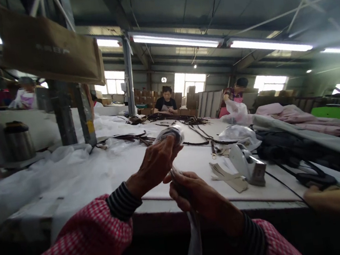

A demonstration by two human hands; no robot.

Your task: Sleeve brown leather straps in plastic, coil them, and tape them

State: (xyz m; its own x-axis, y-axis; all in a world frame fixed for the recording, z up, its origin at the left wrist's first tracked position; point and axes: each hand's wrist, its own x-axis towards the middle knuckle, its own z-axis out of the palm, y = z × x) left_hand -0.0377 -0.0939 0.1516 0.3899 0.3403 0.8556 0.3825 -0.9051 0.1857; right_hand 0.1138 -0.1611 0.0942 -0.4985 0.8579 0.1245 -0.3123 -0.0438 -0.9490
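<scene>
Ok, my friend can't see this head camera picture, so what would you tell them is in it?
The person's left hand grips a plastic-wrapped bundle, and their right hand holds a pale strip hanging below it. Dark straps lie on a long white worktable, with two co-workers beyond it.

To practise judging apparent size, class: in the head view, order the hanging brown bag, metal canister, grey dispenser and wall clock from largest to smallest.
1. Hanging brown bag
2. Metal canister and grey dispenser: they look too alike to rank
3. Wall clock, though its distance makes it look small
</scene>
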